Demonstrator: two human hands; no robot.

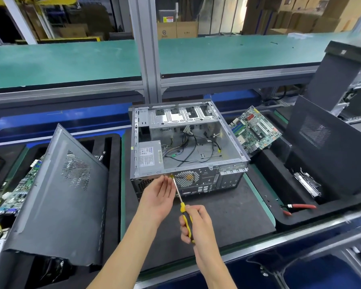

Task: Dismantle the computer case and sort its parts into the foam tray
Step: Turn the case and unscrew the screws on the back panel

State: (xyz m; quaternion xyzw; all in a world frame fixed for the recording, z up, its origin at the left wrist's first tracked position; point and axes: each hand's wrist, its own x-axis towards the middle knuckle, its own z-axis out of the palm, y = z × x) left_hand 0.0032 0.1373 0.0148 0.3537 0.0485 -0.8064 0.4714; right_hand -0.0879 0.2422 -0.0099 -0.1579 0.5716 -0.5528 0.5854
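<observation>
An open grey computer case [227, 142] lies on a black mat, its rear panel facing me, with a power supply [149, 155] and loose cables inside. My right hand [196, 224] grips the yellow and black handle of a screwdriver [178, 193] whose tip meets the rear panel's upper edge near the power supply. My left hand [158, 197] is raised beside the shaft, its fingertips at the tip. A black foam tray [113, 184] at the left holds a leaning side panel [61, 195] and a motherboard [19, 192].
A second foam tray [279, 217] at the right holds a motherboard [256, 130], a side panel [325, 155], a metal bracket [308, 184] and red-handled pliers [298, 207]. Another case [346, 80] stands at the far right. A green conveyor [71, 61] runs behind.
</observation>
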